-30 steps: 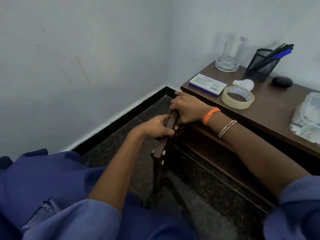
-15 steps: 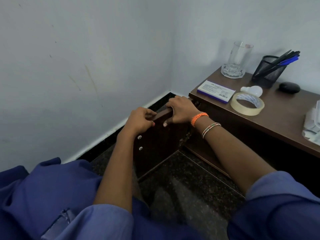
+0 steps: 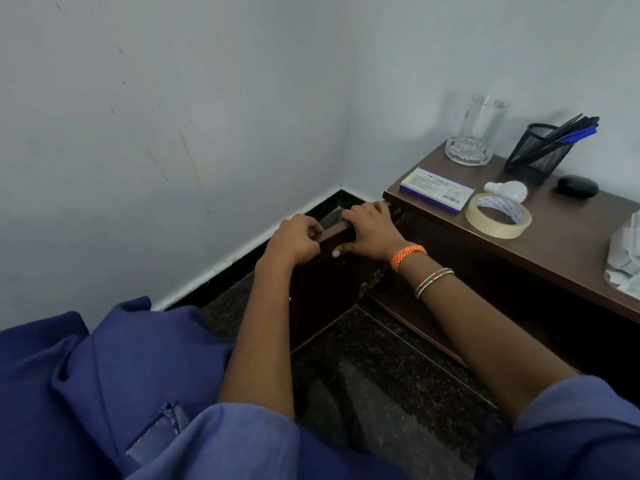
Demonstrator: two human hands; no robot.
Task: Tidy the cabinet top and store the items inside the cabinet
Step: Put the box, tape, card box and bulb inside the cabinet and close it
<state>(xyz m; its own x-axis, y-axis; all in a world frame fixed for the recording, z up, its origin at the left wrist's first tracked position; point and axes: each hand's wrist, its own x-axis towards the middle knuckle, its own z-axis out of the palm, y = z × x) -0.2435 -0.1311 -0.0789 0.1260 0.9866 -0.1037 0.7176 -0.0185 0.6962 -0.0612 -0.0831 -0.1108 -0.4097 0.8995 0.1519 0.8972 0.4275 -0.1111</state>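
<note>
My left hand [image 3: 294, 242] and right hand [image 3: 369, 230] both grip the top edge of the open cabinet door [image 3: 325, 289], swung out beside the cabinet top [image 3: 571, 237]. It looks stiff and hinged, best steered by that edge.

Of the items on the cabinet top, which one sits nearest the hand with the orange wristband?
The white and blue box, lying flat at the cabinet top's left front corner, is nearest the right hand. The tape roll lies just beyond it, the rest farther back.
</note>
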